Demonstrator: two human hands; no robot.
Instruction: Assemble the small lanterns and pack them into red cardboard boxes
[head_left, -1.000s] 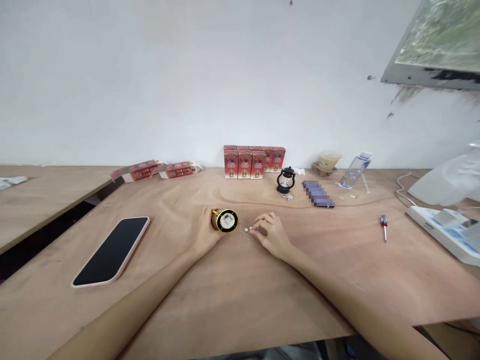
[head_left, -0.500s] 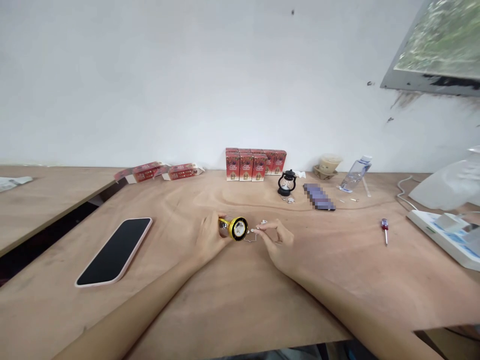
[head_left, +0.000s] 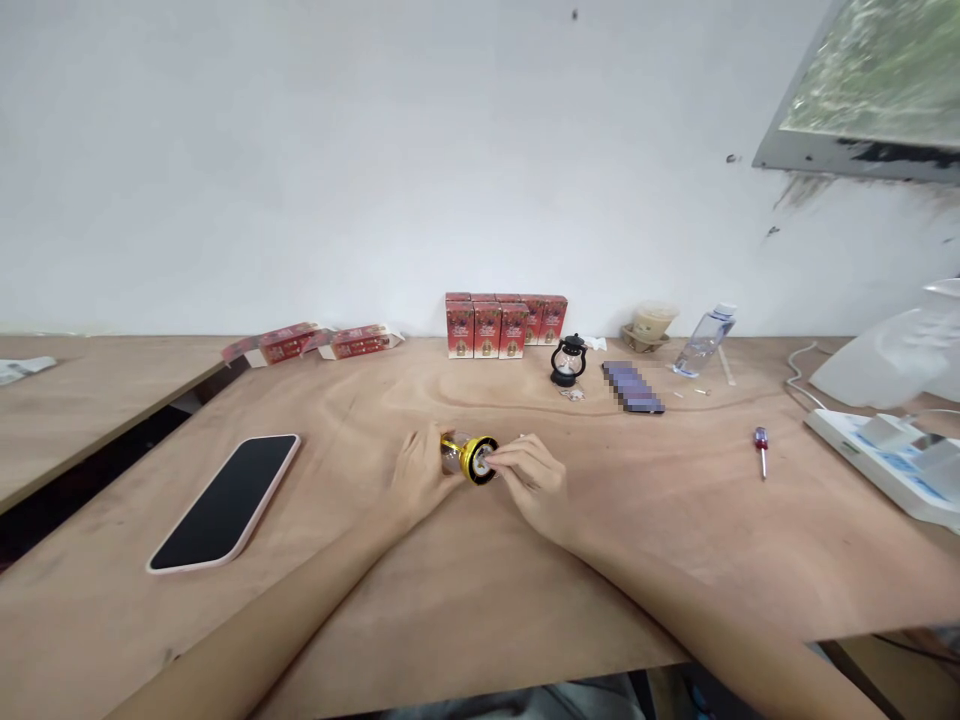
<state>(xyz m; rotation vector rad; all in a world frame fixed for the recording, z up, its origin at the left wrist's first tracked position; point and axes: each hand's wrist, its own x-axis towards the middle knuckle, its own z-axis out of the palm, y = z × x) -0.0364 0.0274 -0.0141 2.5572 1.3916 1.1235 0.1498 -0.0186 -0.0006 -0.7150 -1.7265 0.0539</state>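
Observation:
A small gold lantern (head_left: 466, 455) lies sideways in the grip of my left hand (head_left: 420, 470), its round base turned to the right. That base has a black rim and a pale inside. The fingers of my right hand (head_left: 534, 482) are pinched together at the base opening; whatever is between them is too small and hidden to make out. Farther back stands a black lantern (head_left: 568, 362) with a clear middle, upright, with small pale scraps (head_left: 572, 395) in front of it.
Red boxes (head_left: 487, 330) stand against the wall, and opened red boxes (head_left: 360, 342) lie to their left. A phone (head_left: 225, 505) is at left, another phone (head_left: 632, 388) at right. Farther right are a cup (head_left: 654, 322), a bottle (head_left: 703, 342), a screwdriver (head_left: 761, 450) and a power strip (head_left: 885, 465).
My right hand has moved left, from beside the gold lantern to its base, and its fingertips now touch the opening. My left hand still holds the lantern. The view has shifted slightly.

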